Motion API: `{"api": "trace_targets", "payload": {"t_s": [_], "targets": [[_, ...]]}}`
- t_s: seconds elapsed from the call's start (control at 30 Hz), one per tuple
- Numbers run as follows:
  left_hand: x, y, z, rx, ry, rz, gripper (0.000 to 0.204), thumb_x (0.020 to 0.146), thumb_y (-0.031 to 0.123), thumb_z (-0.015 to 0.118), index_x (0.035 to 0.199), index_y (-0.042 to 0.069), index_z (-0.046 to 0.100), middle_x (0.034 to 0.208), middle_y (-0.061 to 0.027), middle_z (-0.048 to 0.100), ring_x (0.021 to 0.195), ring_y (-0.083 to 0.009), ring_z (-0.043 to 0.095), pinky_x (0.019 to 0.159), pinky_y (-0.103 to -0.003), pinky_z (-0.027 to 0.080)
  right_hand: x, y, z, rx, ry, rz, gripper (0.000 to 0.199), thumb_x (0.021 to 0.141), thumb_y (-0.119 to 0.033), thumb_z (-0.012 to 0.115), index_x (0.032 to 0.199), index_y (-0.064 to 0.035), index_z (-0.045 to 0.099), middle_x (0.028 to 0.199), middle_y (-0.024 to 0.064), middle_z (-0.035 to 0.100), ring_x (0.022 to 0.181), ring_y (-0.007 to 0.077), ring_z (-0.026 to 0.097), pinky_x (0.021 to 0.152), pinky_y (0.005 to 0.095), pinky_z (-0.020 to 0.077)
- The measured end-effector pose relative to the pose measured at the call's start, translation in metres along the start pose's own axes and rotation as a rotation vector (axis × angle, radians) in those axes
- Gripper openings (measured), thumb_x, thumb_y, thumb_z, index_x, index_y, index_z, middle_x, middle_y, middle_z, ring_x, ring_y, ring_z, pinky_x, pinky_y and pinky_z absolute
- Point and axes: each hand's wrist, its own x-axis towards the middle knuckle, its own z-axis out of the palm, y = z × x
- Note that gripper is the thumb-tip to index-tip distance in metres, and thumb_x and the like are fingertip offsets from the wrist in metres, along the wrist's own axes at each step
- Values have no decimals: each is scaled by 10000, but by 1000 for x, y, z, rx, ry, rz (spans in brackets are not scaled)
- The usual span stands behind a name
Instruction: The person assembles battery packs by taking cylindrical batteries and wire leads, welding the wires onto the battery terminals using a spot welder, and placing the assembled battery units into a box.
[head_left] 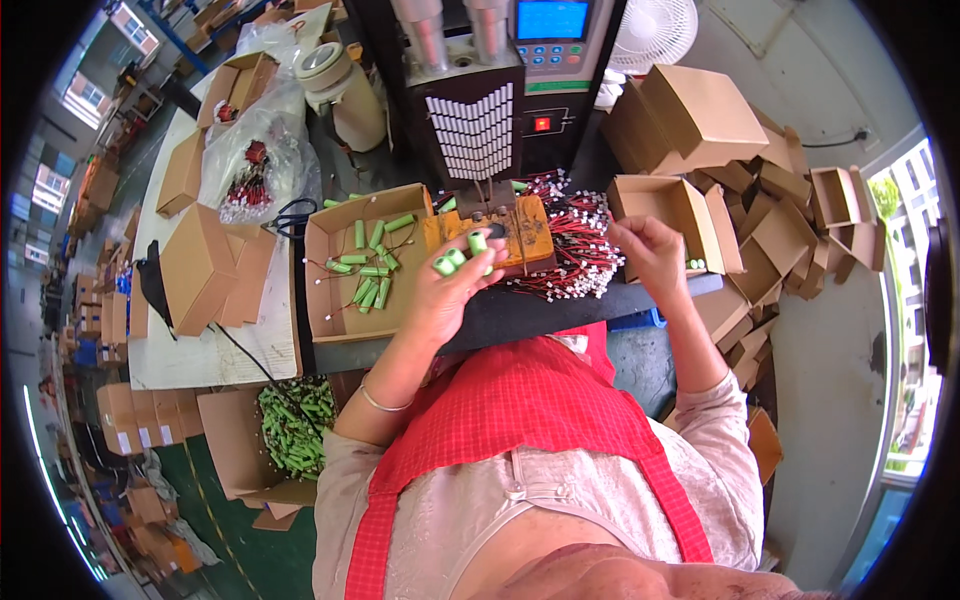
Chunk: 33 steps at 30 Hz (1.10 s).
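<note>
My left hand [446, 300] is closed around several green cylindrical battery cells [447, 262], in front of a worn orange block [530, 232] below the black machine. One of those cells stands upright at the fingertips. My right hand [655, 258] is at the right edge of a pile of red and black wire leads [575, 240] with white connectors. Its thumb and fingers are pinched together; what is between them is too small to tell. Left of the block, a shallow cardboard box [322, 240] contains green cells with leads attached.
The black machine [475, 130] with a blue screen rises behind the block. An open carton [655, 195] stands beside my right hand, and empty boxes [790, 210] are heaped beyond it. Bagged leads [255, 175] lie far left. A floor-level carton [235, 440] holds many green cells.
</note>
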Motion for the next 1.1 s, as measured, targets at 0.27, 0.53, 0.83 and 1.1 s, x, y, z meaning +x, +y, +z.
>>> {"api": "trace_targets", "payload": {"t_s": [0.27, 0.53, 0.83, 1.1], "targets": [[13, -18, 14, -57, 19, 30, 253, 796, 69, 659, 1027, 16, 571, 862, -33, 606, 751, -115, 605, 673, -233, 515, -36, 6, 34, 190, -303, 113, 108, 826, -96, 628, 860, 7, 633, 745, 13, 614, 688, 55, 545, 607, 199, 443], [15, -5, 8, 511, 37, 283, 205, 776, 131, 689, 926, -2, 647, 746, -19, 576, 711, -124, 582, 636, -234, 489, -11, -10, 64, 227, -347, 124, 163, 884, -154, 567, 871, 5, 600, 707, -4, 579, 650, 47, 525, 592, 188, 439], [32, 7, -4, 1103, 134, 566, 190, 718, 103, 699, 862, -3, 636, 767, -130, 604, 649, -274, 590, 581, -328, 463, 20, -23, 69, 253, -452, 327, 224, 870, -211, 580, 847, 10, 606, 665, 9, 581, 584, 58, 510, 551, 200, 436], [33, 12, 1, 1165, 130, 523, 156, 733, 108, 675, 850, 10, 640, 730, -149, 610, 651, -307, 599, 577, -348, 471, 30, -23, 72, 240, -499, 389, 197, 858, -206, 596, 807, -16, 611, 647, -4, 564, 557, 45, 504, 488, 172, 398]]}}
